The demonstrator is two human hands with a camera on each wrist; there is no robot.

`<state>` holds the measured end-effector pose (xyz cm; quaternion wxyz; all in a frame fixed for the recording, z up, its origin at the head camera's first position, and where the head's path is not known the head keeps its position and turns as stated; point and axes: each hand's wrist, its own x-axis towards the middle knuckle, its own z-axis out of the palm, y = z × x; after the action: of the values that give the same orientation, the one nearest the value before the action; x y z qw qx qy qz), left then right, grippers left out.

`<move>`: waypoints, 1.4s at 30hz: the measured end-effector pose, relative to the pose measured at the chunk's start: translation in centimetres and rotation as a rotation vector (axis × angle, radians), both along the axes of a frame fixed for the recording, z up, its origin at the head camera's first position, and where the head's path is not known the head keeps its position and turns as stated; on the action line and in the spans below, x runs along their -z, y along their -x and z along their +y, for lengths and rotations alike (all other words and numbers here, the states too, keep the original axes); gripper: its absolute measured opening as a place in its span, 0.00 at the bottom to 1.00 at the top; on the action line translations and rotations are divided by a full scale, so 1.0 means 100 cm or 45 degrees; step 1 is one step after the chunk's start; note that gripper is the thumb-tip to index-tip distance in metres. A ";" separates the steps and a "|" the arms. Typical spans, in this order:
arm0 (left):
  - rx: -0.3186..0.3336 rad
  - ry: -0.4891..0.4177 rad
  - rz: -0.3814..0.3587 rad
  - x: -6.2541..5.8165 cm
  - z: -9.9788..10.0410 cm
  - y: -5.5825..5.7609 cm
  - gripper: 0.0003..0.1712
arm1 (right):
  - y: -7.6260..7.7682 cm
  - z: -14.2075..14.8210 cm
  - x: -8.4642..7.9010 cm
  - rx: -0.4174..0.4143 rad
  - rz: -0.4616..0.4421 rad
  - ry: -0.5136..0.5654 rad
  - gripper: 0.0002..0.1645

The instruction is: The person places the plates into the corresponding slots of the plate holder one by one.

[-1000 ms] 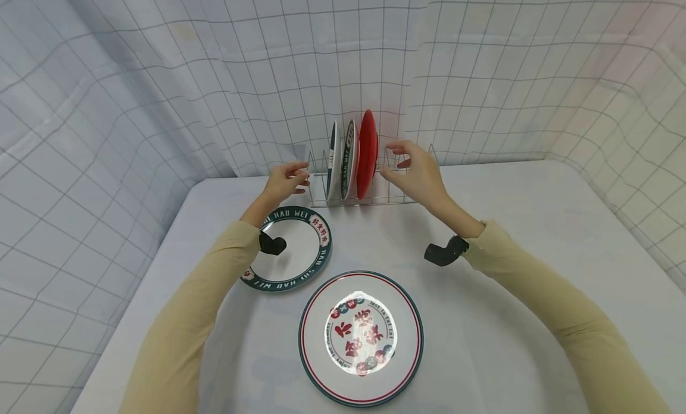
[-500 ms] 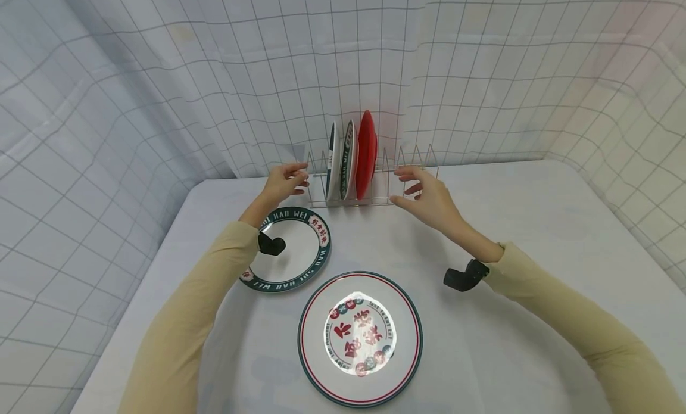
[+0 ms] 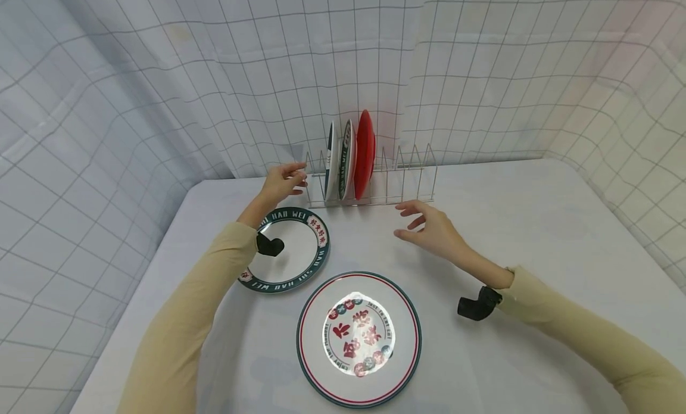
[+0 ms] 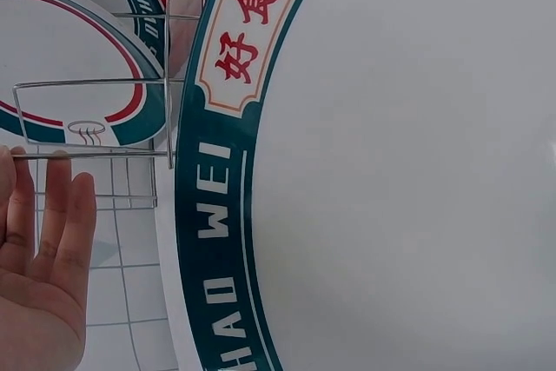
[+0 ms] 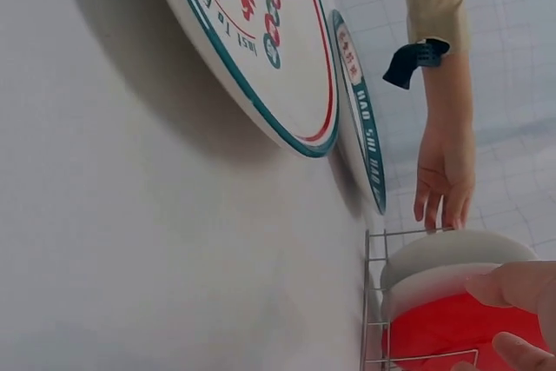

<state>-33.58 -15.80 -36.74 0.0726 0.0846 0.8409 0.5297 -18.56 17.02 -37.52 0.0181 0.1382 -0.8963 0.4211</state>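
Silvery wire rack (image 3: pixel 386 204) with a glossy red round plate (image 3: pixel 364 155) on edge in its left half
Beside it stand two white round plates with dark green rims (image 3: pixel 346 158). The left hand (image 3: pixel 278 183) lightly pinches the rack's left end; the right hand (image 3: pixel 431 229), fingers loosely parted, holds nothing in front of it. A tug from the left hand could shift the rack and tip the plates; a knock by the right could topple the red one. The left wrist view shows the outermost plate's red ring and bowl mark, edge-on in the head view; only the latter shows the large white plate with red printing (image 3: pixel 359 339) whole.

Five plates (image 3: pixel 359 339), one rack (image 3: pixel 407 168), two hands (image 3: pixel 435 230)
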 end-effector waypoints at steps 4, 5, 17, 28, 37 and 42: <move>-0.003 -0.001 0.003 -0.001 0.001 -0.001 0.25 | -0.008 0.000 0.007 -0.027 -0.078 -0.010 0.31; -0.005 -0.005 0.008 0.000 0.001 0.000 0.25 | -0.009 0.001 0.008 -0.032 -0.094 -0.017 0.31; -0.005 -0.022 0.050 0.003 0.000 0.001 0.25 | -0.026 0.001 0.035 -0.190 -0.259 0.032 0.28; -0.001 -0.010 0.073 0.004 0.000 0.001 0.25 | -0.040 -0.003 0.043 -0.300 -0.407 0.167 0.29; -0.019 -0.004 0.047 0.005 0.001 0.001 0.25 | -0.050 -0.006 0.044 -0.351 -0.468 0.168 0.32; -0.026 -0.015 0.033 0.003 0.002 0.000 0.25 | -0.053 -0.008 0.045 -0.371 -0.467 0.144 0.32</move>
<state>-33.53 -15.61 -37.04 0.0558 0.0835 0.8394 0.5341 -13.24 16.26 -42.00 -0.1982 0.1861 -0.8302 0.4867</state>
